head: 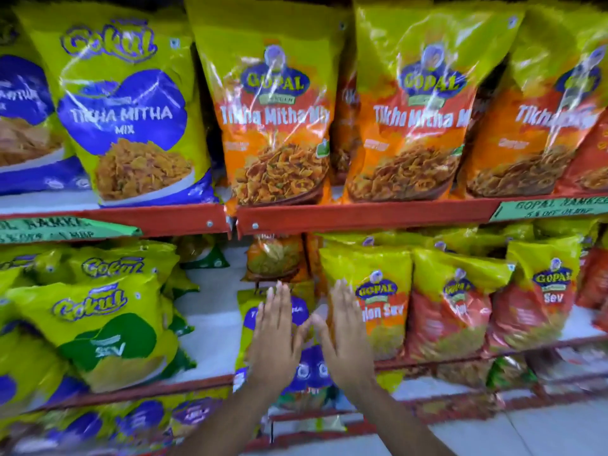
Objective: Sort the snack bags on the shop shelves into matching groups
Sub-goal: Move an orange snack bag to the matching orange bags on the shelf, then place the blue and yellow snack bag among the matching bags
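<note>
1. Left hand [274, 340] and right hand [345, 337] are flat, fingers spread, gripping nothing
2. Both palms press the Gokul Tikha Mitha bag [250, 311], which stands at the middle shelf's front edge [427, 361], beside the Gopal Nylon Sev bag [385, 311]

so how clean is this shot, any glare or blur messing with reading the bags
Head view: white glare streaks cross the glossy top-shelf bags, such as the orange mix bag, though its big lettering stays readable; the left hand, right hand and the bag behind them are soft with motion blur; the red shelf edge bows from the wide lens; the lower corners smear badly.
</note>
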The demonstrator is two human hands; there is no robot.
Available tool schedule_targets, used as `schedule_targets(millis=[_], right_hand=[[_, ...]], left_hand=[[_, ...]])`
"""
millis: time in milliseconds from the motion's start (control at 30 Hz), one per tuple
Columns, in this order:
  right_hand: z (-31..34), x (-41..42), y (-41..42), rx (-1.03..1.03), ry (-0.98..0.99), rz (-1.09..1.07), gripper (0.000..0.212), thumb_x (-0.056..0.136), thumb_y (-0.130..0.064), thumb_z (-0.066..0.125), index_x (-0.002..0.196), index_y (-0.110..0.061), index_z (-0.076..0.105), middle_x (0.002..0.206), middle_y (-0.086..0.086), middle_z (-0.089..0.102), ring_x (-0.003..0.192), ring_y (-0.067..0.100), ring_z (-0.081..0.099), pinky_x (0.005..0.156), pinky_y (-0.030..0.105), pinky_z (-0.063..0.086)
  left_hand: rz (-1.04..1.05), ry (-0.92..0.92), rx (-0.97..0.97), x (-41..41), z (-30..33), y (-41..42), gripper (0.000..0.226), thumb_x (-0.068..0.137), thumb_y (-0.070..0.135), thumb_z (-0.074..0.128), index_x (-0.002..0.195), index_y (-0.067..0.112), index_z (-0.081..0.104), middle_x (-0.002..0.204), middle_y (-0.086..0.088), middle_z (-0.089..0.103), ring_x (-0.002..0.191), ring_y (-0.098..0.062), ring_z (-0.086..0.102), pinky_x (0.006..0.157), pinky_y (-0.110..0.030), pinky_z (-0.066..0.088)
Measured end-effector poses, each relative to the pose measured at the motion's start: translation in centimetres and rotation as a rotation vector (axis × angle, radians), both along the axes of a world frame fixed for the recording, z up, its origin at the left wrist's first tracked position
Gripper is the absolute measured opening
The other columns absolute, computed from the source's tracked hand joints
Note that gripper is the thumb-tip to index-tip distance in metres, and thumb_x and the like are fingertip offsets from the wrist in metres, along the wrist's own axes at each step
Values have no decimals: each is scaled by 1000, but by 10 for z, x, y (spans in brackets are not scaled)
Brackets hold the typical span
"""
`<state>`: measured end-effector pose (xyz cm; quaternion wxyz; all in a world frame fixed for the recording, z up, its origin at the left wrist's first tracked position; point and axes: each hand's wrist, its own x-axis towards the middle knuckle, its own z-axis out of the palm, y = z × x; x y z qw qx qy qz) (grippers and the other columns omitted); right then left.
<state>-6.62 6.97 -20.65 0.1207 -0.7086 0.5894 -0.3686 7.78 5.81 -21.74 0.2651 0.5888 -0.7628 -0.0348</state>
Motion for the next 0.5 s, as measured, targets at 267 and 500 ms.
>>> schedule_targets(millis=[267, 500], right_hand=[[-48, 25, 8, 571, -344, 12, 79, 90, -54, 52, 154, -16, 25, 152, 10, 44, 144, 24, 37, 110, 22, 29], [-80, 5, -27, 907, -753, -127, 118, 38, -72, 85, 132, -7, 57, 133, 16, 62, 119, 33, 62, 100, 51, 51]], left_hand=[[332, 569, 754, 56, -27, 11, 84, 86, 59, 55, 146, 5, 33, 151, -17, 42, 139, -30, 39, 110, -38, 33], [362, 1066, 968, 76, -21, 8, 42, 73, 31, 82, 101, 2, 72, 96, -18, 77, 89, -35, 73, 86, -49, 58]])
